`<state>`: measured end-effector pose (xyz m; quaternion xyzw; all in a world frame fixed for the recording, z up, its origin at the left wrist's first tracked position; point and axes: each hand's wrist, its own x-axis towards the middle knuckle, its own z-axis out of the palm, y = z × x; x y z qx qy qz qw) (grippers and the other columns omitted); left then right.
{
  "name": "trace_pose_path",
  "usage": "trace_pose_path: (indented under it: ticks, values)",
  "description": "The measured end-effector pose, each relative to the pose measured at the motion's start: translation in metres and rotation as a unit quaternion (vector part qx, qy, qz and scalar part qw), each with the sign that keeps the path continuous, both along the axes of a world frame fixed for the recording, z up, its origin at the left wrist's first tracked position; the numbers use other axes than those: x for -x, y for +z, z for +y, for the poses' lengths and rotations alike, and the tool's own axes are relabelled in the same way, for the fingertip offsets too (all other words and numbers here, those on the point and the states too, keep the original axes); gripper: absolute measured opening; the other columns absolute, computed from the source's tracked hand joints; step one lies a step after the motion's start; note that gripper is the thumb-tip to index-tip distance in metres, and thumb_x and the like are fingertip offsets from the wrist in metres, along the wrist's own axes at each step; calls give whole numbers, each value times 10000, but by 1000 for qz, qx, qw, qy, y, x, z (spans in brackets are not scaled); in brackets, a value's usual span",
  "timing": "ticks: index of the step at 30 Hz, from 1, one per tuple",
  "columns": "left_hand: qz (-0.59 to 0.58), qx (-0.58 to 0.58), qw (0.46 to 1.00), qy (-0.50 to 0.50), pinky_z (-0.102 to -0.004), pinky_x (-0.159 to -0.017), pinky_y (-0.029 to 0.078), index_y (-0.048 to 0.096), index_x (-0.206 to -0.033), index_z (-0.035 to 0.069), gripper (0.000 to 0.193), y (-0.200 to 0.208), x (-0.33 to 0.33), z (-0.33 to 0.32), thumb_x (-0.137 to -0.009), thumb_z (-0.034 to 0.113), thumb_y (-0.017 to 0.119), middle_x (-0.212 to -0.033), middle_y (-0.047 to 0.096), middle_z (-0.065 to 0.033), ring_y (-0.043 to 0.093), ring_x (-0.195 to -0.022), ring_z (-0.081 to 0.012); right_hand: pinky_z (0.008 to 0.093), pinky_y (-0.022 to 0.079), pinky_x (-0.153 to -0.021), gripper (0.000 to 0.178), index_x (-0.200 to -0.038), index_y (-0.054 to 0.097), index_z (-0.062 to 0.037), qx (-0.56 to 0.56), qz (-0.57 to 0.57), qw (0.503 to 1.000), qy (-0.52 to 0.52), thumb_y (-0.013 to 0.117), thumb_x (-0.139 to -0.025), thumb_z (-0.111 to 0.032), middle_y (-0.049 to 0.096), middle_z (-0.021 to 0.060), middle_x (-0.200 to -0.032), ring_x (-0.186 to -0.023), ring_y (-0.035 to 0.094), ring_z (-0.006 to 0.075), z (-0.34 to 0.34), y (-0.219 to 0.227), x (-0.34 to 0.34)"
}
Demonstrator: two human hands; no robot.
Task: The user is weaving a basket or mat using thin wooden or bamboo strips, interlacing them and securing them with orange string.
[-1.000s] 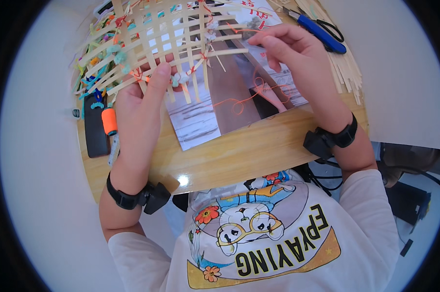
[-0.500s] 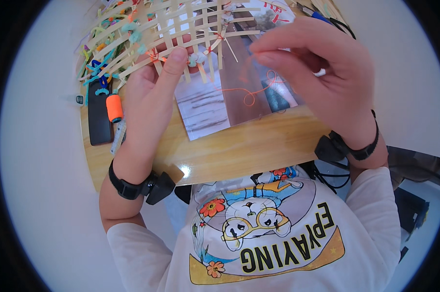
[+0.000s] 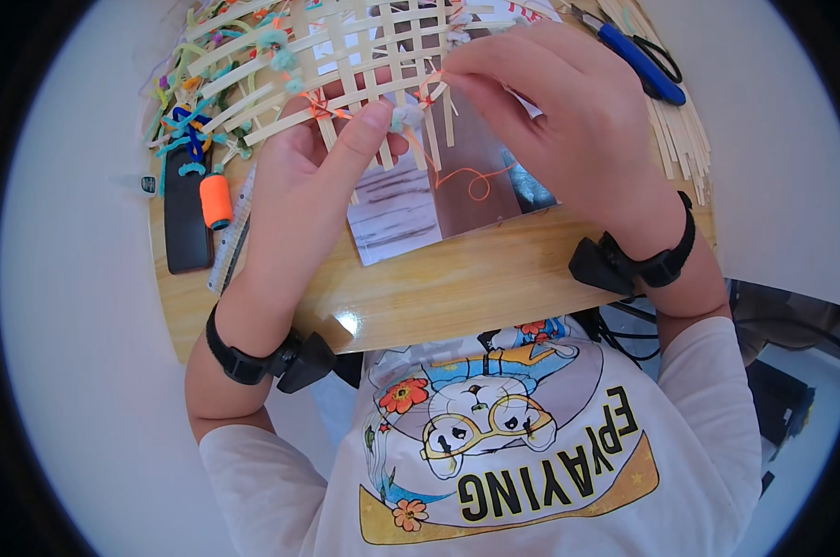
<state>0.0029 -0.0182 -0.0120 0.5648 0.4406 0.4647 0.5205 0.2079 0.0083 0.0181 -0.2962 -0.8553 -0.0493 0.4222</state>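
While in the left hand, woven lattice close beside right hand.

Lattice over paper, spool left

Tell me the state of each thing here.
Woven lattice: held, strip ends jutting out
Left hand: closed on the lattice's edge
Right hand: pinched, apparently on the orange thread
Orange thread: loosely curled below
Orange spool: wound with thread
Dark slab: lying flat
Blue-handled tool: set down
Pale strips: loose, side by side
Printed sheet: flat, partly covered
Fuzzy stems: tangled
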Motion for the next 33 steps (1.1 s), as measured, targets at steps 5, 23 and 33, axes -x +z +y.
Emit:
trace_pose_path:
  ticks: [5, 23, 33]
  values:
    - [3, 0, 1000, -3, -254, -788, 428, 549, -1236, -17, 418, -1, -2, 1, -940, 277, 579, -1024, 630, -52, 576, -861, -108, 291, 482, -664, 104, -962, 622, 1, 87, -99, 991, 39, 566, -876, -20, 627, 90, -876, -739, 594, 165, 0, 14, -5]
    - [-1, -6, 999, 41, -186, -584, 314, 627, -1069, 27, 355, -1, -5, 2, -908, 343, 614, -871, 632, 19, 434, -688, -15, 369, 464, -564, 57, -816, 616, -113, 49, -53, 996, -49, 654, -778, -133, 595, 33, -687, -683, 596, 242, 0, -12, -1]
    - [-3, 11, 1000, 7, -181, -599, 317, 592, -1187, 22, 402, -4, -5, 3, -923, 326, 593, -944, 649, 6, 481, -733, -19, 236, 428, -502, 88, -876, 685, -64, 109, 27, 994, 4, 701, -791, -48, 625, 33, -732, -572, 541, 125, 0, -8, 4]
